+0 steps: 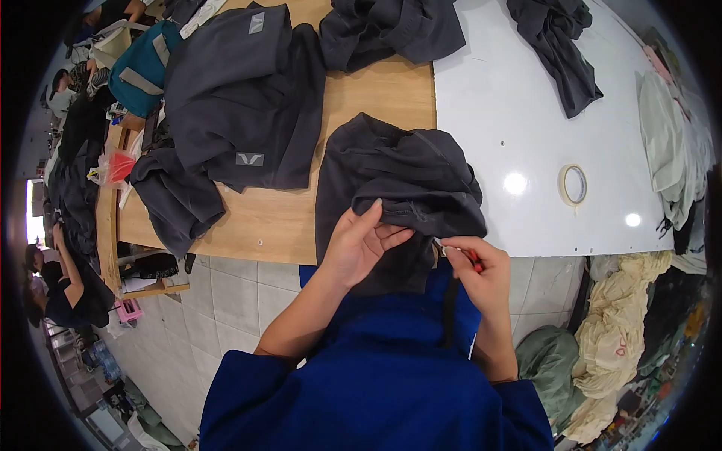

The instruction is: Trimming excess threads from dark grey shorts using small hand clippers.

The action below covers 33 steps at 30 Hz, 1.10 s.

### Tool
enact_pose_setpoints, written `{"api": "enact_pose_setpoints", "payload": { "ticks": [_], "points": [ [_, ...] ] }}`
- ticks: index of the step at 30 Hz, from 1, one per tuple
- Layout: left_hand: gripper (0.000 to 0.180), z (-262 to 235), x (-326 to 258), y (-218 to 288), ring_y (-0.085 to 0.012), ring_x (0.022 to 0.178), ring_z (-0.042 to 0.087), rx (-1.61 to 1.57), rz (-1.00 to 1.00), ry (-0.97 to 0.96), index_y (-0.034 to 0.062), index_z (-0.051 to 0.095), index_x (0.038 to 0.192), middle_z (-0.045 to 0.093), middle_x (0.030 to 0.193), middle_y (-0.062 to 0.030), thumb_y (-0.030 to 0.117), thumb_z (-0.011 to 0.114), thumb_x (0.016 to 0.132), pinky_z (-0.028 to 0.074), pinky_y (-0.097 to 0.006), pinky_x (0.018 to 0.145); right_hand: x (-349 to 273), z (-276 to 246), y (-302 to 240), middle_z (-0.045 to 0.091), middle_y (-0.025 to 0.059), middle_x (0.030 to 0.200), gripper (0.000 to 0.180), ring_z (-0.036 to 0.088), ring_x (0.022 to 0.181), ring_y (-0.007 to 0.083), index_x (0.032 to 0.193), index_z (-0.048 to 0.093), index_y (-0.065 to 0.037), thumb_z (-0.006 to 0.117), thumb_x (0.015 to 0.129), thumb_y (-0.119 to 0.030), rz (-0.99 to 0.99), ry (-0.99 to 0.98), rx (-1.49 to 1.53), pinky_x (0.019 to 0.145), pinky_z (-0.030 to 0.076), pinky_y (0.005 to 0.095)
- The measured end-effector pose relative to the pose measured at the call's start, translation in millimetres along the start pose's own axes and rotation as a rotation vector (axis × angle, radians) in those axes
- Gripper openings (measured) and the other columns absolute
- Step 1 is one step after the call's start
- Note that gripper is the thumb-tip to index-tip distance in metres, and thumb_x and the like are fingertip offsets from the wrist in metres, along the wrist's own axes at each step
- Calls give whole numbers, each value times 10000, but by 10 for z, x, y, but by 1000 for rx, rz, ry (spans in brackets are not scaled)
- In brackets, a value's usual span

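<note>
My left hand (361,244) grips the dark garment's (398,180) folded edge at the table (526,113) rim; my right hand (477,274) pinches a small red-handled snipper (468,257) beside it.

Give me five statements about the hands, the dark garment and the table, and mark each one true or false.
1. The left hand grips the dark garment at its near edge. True.
2. The right hand holds a roll of tape. False: it pinches a small red-handled tool; the tape roll lies apart on the white table.
3. The dark garment hangs over the table's near edge. True.
4. The tape roll sits on the wooden tabletop. False: it lies on the white surface.
5. A teal bag lies at the far left of the wooden tabletop. True.
</note>
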<state>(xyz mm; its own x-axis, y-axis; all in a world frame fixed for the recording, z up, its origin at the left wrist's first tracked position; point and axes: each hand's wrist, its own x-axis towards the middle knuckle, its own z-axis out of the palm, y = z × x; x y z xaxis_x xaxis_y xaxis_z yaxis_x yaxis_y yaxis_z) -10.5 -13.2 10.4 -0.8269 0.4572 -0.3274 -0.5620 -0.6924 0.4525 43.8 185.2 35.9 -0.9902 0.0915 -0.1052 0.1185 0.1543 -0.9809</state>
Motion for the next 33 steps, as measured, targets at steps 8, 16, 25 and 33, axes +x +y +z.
{"api": "enact_pose_setpoints", "payload": {
  "ticks": [8, 16, 25, 33],
  "points": [
    [243, 224, -46, -95, -141, 938, 623, 199, -7, 24, 31, 539, 1121, 628, 1049, -75, 52, 593, 886, 546, -275, 805, 220, 266, -105, 467, 28, 549, 293, 450, 495, 97, 979, 682, -49, 738, 695, 2, -265, 132, -146, 475, 360, 210],
    [230, 303, -30, -42, -110, 868, 623, 96, 0, 49, 38, 535, 1096, 621, 1000, -54, 38, 603, 876, 546, -236, 767, 115, 95, -66, 512, 19, 557, 300, 459, 459, 156, 880, 698, -67, 811, 650, -223, -818, -19, -180, 450, 341, 258],
    [225, 346, 12, -39, -116, 857, 626, 101, 62, 69, 34, 530, 1082, 621, 990, -66, 13, 600, 870, 547, -236, 754, 86, -7, -116, 571, 107, 866, 343, 547, 771, 188, 1017, 604, 14, 703, 689, 14, -326, 237, -209, 689, 460, 277],
    [174, 374, -2, -63, -111, 826, 629, 124, 93, 92, 35, 527, 1035, 624, 963, -71, 23, 596, 876, 546, -214, 714, 146, -4, -131, 569, 71, 876, 396, 519, 765, 201, 997, 683, -34, 762, 609, -26, -499, 255, -435, 645, 431, 278]
  ]
}}
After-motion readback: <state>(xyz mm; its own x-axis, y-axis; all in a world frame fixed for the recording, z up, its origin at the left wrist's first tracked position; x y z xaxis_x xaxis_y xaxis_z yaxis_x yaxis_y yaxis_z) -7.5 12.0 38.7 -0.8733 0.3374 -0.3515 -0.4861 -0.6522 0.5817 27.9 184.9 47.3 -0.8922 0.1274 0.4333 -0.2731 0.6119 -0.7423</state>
